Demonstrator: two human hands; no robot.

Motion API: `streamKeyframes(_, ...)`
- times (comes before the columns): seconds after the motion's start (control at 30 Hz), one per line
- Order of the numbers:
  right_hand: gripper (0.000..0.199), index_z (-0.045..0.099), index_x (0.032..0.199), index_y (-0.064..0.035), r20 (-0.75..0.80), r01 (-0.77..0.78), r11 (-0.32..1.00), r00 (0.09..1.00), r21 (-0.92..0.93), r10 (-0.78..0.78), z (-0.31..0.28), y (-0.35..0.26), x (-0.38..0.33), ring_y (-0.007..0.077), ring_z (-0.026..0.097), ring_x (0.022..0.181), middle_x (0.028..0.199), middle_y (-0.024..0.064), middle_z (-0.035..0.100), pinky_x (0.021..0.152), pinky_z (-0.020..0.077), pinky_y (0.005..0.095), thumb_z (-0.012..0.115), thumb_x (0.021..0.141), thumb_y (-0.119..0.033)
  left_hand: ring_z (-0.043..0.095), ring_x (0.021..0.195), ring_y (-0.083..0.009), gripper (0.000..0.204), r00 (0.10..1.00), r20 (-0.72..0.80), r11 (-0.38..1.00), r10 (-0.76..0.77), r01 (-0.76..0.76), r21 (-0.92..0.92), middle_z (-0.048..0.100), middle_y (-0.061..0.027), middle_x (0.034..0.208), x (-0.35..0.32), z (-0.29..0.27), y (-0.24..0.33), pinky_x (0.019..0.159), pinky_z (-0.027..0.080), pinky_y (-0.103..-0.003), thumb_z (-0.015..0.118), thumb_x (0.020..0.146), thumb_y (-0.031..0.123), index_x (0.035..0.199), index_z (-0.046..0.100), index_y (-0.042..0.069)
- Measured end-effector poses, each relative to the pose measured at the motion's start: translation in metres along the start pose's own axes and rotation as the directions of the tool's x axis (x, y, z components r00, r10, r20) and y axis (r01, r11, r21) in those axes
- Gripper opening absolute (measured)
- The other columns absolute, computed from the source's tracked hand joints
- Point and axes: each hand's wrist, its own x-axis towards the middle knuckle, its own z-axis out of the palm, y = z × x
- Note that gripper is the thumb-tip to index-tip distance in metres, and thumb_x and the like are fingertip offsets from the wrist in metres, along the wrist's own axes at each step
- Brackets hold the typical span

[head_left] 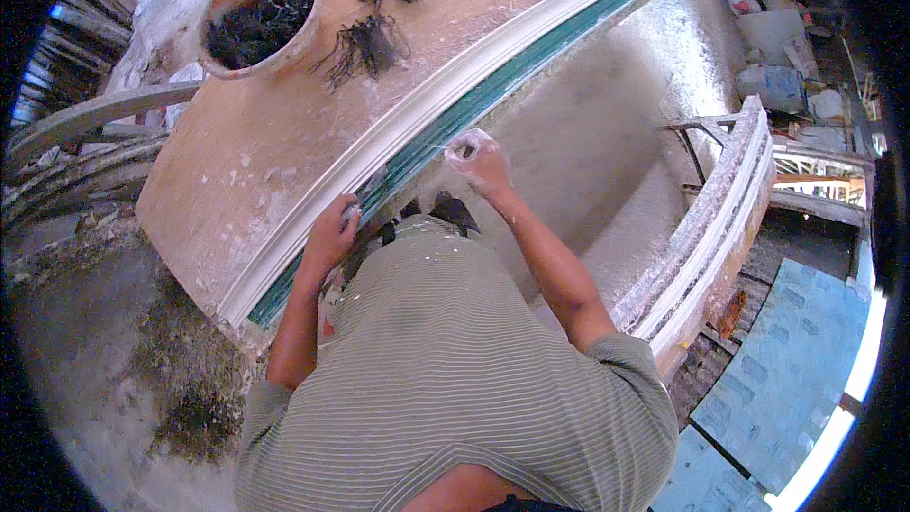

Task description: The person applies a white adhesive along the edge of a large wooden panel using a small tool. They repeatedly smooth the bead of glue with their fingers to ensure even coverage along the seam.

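I am working on the long white plaster moulding (445, 95), which is lying along the near edge of the plywood counter (275, 133), running from the lower left up toward the upper right. A green strip (474, 104) is sitting tight against the moulding's near side, apparently as a form edge keeping the profile straight.

My left hand (332, 232) is pressing down on the green strip near the moulding's lower end; its grip is curled closed over the edge, bracing the piece so it does not shift. My right hand (479, 161) is hovering just beside the strip further up, coated in wet white plaster. Its grip is partly closed around a small white lump (464, 147), possibly plaster or a soaked wad; the view is too blurred here to tell which. Keeping the two hands apart along the moulding is letting one steady while the other is applying.

Beyond the moulding, dark fibre bundles (370, 43) are lying loose on the counter, and a round basin (261, 14) holding more of the same fibre is standing at the far left corner, within arm's reach for reinforcement. To my right, a finished curved moulding (720, 199) is resting on a frame, well apart from the working piece. White buckets (773, 38) are standing in the background at upper right.
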Motion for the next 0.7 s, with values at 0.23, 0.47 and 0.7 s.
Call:
streamKeyframes(0.23,0.029,0.074,0.088,-0.0077,-0.267,-0.409,0.905,0.891,-0.117,0.368,-0.03,0.135,-0.029,0.0233,0.068,0.078,0.086,0.0112,0.071,0.072,0.0532,0.036,0.077,0.076,-0.034,0.061,0.103,-0.0394,0.03,0.992,-0.095,0.997,0.08,-0.078,0.023,0.061,-0.0207,0.115,0.027,0.019,0.009,0.089,0.048,-0.044,0.055,0.093,0.019,0.119,0.053,0.005)
streamKeyframes(0.47,0.034,0.075,0.08,-0.0068,-0.378,-0.597,0.771,0.781,-0.219,0.497,-0.057,0.318,-0.199,0.0303,0.067,0.072,0.077,0.0152,0.071,0.071,0.0517,0.0438,0.073,0.076,-0.04,0.058,0.108,-0.0427,0.03,0.985,-0.048,0.982,0.164,-0.158,0.103,0.057,-0.0244,0.119,0.079,0.052,0.049,0.089,0.048,-0.047,0.053,0.095,0.019,0.12,0.05,0.001)
streamKeyframes(0.7,0.041,0.065,0.064,0.001,-0.433,-0.844,0.433,0.278,0.316,0.858,-0.061,0.38,-0.343,0.0172,0.052,0.053,0.056,0.0043,0.059,0.055,0.0423,0.0412,0.075,0.076,-0.037,0.058,0.099,-0.0463,0.032,0.943,-0.138,0.946,0.302,-0.278,0.168,0.057,-0.0257,0.109,0.187,0.118,0.094,0.086,0.047,-0.054,0.05,0.095,0.017,0.121,0.045,-0.001)
